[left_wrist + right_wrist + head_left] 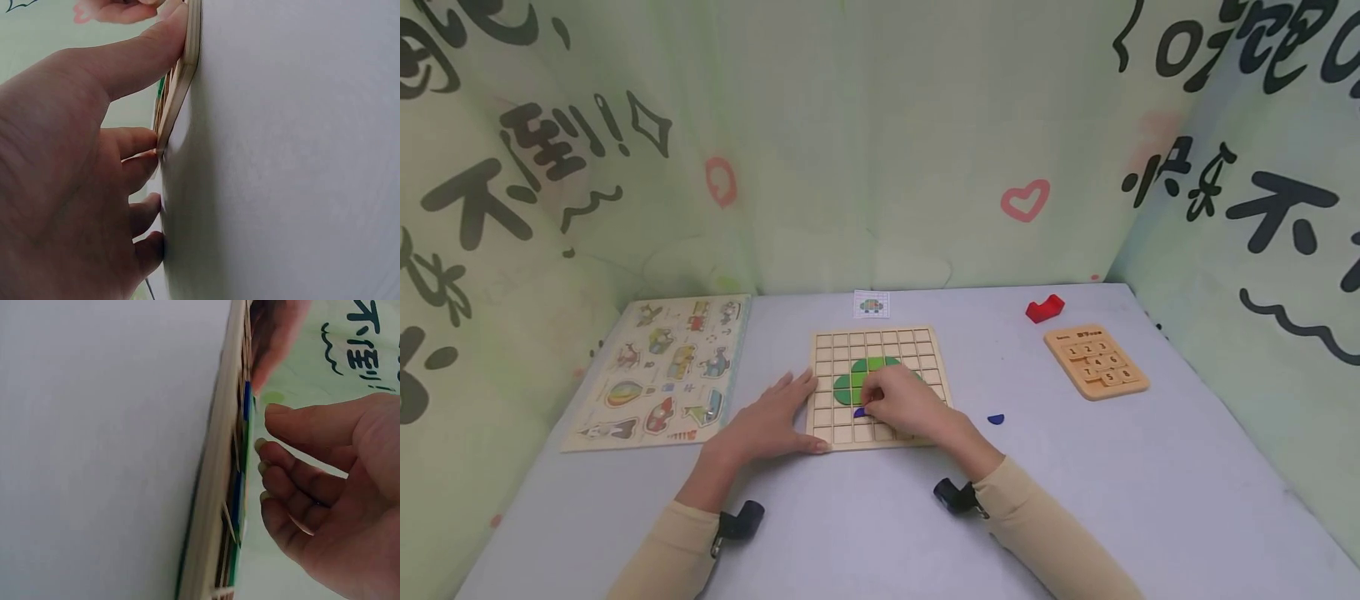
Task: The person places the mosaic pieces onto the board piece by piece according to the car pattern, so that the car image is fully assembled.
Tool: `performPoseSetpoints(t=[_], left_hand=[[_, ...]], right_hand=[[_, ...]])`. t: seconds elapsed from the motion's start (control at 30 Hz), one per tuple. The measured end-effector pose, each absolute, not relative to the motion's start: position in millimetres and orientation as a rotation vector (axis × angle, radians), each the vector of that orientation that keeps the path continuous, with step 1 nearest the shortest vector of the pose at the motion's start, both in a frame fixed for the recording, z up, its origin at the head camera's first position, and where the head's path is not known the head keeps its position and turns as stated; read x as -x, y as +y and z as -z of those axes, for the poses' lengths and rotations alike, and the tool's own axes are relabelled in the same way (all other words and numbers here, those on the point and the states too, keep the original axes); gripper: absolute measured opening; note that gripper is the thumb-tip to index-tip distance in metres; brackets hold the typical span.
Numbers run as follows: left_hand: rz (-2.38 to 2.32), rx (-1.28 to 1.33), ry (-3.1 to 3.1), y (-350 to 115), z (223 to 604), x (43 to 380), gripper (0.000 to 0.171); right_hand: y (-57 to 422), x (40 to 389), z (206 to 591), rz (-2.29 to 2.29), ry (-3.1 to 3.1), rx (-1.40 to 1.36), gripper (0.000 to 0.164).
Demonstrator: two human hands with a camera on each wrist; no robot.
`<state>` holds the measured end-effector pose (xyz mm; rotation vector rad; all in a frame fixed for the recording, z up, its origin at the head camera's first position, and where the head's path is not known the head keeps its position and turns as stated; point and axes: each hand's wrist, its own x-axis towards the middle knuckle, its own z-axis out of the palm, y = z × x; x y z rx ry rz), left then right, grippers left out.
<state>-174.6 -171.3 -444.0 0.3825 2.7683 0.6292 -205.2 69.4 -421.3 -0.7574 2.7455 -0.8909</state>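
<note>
A wooden grid board [842, 435] lies on the table with green pieces [842, 390] in its middle. My left hand [771, 423] rests along the board's left side, fingers spread, thumb at the near left corner; in the left wrist view the thumb [140, 62] touches the board's edge. Over the board is my right hand [906, 402], its fingertips beside a small blue piece [859, 412]. From the right wrist, the thumb [312, 422] and bent fingers appear just above the board, with nothing visible between them. The right hand hides part of the grid.
Another blue piece [996, 419] lies right of the board. A patterned card [871, 304] is behind it. To the left lies a picture puzzle board [662, 367]; to the right are a wooden number puzzle [1096, 362] and a red curved block [1045, 308]. Printed curtains surround the table.
</note>
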Motion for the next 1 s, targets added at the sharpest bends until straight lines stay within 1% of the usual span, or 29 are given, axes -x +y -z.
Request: performPoseSetpoints(t=[0.13,0.4,0.73,0.87,1.0], left_hand=[[-0.629,-0.394,2.769,-170,444,174,0.112],[-0.623,-0.382,2.776,-170,443,174,0.111],[-0.626,-0.397,2.774,-170,444,174,0.112],[-0.618,-0.401,2.777,-170,444,174,0.112],[-0.626,-0.408,2.776,-170,444,174,0.111]], right_hand=[[92,203,418,0.895,2.755,0.674,0.015],[153,200,413,0.881,2.757,0.451,0.017],[221,200,414,0.899,2.738,0.412,0.018],[237,198,419,0.886,2.729,0.409,0.016],[244,197,423,0.880,2.718,0.397,0.010]])
